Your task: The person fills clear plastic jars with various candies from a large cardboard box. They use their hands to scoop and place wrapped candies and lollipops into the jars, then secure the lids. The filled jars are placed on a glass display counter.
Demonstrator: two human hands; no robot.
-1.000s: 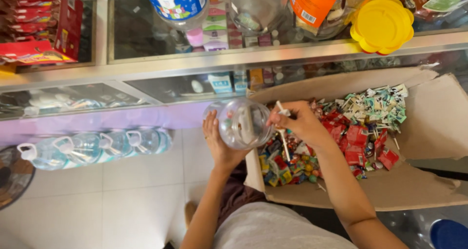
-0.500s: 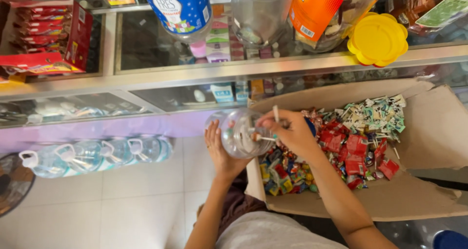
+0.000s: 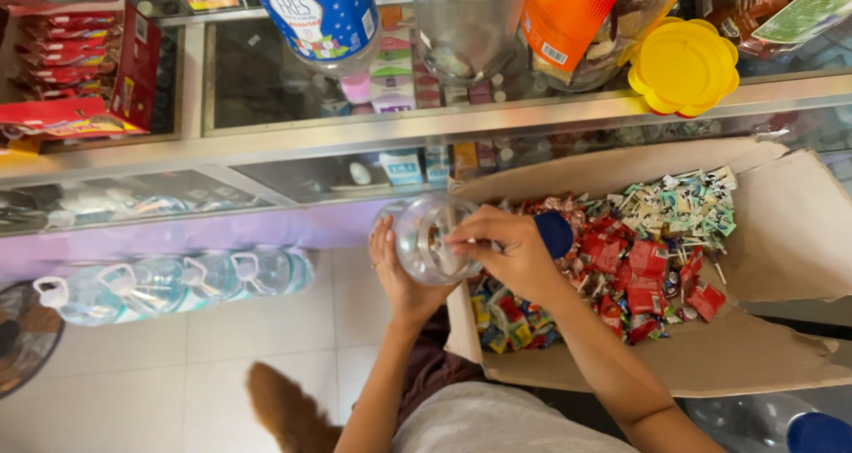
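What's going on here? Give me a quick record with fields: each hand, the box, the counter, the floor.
Left hand: left hand cups the side of a clear plastic jar.
Right hand: right hand sits at the jar's mouth, fingers curled; a blue lid shows behind it.
Box: cardboard box holds a heap of wrapped sweets.
Counter: glass counter with a yellow lid on top.
Floor: big water bottles lie in a row.

Free room: bare floor (image 3: 177, 391) below the water bottles (image 3: 169, 284). Obstacles: glass counter (image 3: 355, 133) ahead; cardboard box (image 3: 781, 231) full of sweets (image 3: 639, 258) at right.
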